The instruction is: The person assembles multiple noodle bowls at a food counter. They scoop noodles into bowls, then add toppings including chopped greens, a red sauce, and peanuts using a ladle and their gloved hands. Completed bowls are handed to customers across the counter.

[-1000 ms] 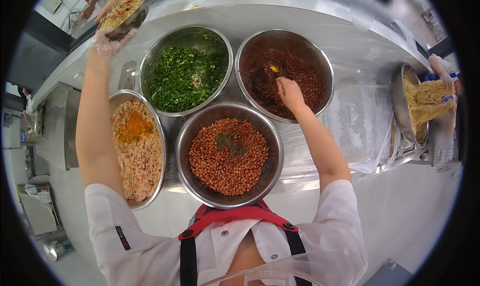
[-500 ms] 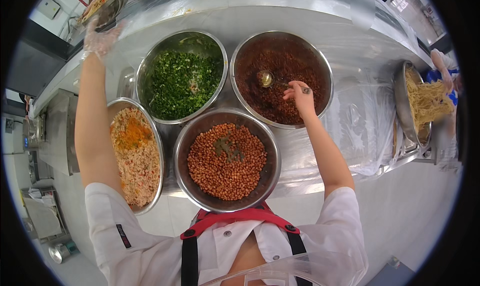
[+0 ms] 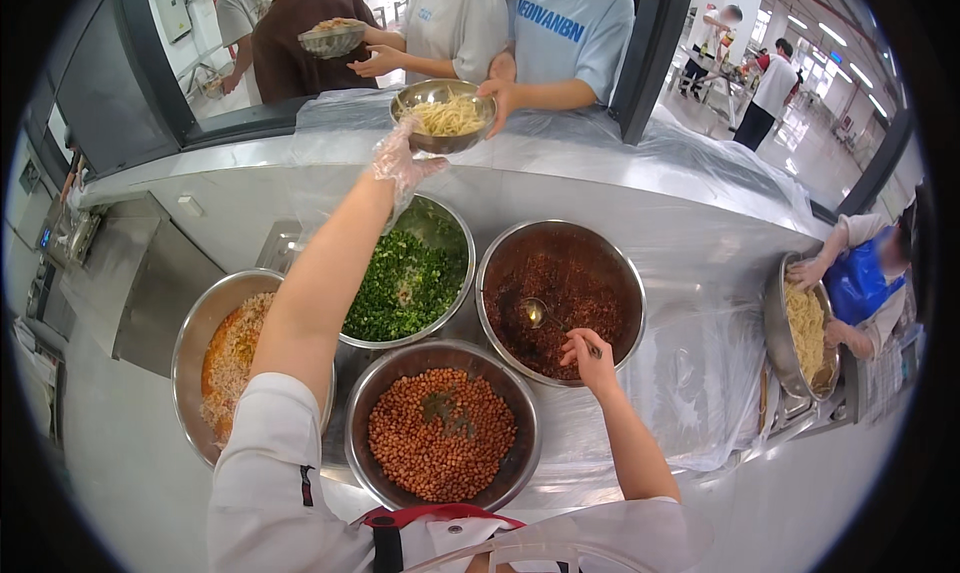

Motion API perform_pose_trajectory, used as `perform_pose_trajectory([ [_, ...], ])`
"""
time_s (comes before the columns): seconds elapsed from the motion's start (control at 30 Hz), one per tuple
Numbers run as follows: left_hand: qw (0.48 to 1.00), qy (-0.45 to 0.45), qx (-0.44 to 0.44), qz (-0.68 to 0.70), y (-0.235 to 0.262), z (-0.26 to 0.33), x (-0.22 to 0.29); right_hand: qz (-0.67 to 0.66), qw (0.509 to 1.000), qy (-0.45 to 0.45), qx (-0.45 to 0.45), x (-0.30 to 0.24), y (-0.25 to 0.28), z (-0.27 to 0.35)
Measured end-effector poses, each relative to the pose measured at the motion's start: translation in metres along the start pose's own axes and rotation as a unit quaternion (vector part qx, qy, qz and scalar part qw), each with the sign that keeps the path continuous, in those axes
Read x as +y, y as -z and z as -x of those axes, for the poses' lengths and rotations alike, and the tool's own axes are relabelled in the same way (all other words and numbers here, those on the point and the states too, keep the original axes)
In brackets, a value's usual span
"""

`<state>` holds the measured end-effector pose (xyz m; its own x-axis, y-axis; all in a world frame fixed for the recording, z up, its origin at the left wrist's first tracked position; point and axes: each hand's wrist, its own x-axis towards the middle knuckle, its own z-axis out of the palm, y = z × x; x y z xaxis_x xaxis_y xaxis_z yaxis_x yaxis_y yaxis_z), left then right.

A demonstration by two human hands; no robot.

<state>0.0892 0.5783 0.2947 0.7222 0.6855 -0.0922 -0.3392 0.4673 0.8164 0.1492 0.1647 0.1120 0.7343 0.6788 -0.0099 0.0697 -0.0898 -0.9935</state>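
Observation:
My left hand (image 3: 400, 168), in a clear plastic glove, reaches over the counter and grips the near left side of a metal bowl of pale noodles (image 3: 446, 118). A person in a light blue shirt (image 3: 570, 33) has both hands on the same bowl's right side. My bare right hand (image 3: 592, 358) holds the handle of a metal ladle (image 3: 536, 313), its head resting in dark red chili sauce. That sauce fills part of a large steel bowl (image 3: 636, 283). Below my left forearm, chopped greens (image 3: 400, 283) lie in another large bowl, partly covered by the arm.
A bowl of brown peanut-like nuts (image 3: 440, 438) stands nearest me. At the left is a bowl of orange-stained minced food (image 3: 235, 353). A raised ledge (image 3: 700, 178) runs behind the bowls. On the right, a co-worker (image 3: 865, 273) handles noodles in a basin (image 3: 775, 323).
My left hand has moved from the far left to the noodle bowl at the ledge. The view has tilted up, showing people beyond. My right hand still holds the ladle in the sauce.

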Motion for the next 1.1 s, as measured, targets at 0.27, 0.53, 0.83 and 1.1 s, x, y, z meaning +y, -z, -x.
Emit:
perform_pose_trajectory([
  [0.27, 0.997, 0.026, 0.032, 0.059, 0.033, -0.010, -0.009, -0.092, 0.989, -0.050, 0.100, -0.005, 0.010, 0.004],
  [0.53, 0.995, 0.047, 0.007, 0.087, 0.063, 0.074, 0.022, -0.109, 0.990, 0.008, 0.089, -0.004, 0.003, 0.001],
  [0.83, 0.996, 0.052, 0.052, 0.050, 0.132, 0.190, 0.021, -0.091, 0.988, -0.030, 0.120, -0.009, -0.011, 0.006],
  [1.1, 0.987, 0.064, 0.122, 0.084, 0.192, 0.276, 0.010, -0.132, 0.987, -0.012, 0.090, -0.037, -0.044, -0.002],
])
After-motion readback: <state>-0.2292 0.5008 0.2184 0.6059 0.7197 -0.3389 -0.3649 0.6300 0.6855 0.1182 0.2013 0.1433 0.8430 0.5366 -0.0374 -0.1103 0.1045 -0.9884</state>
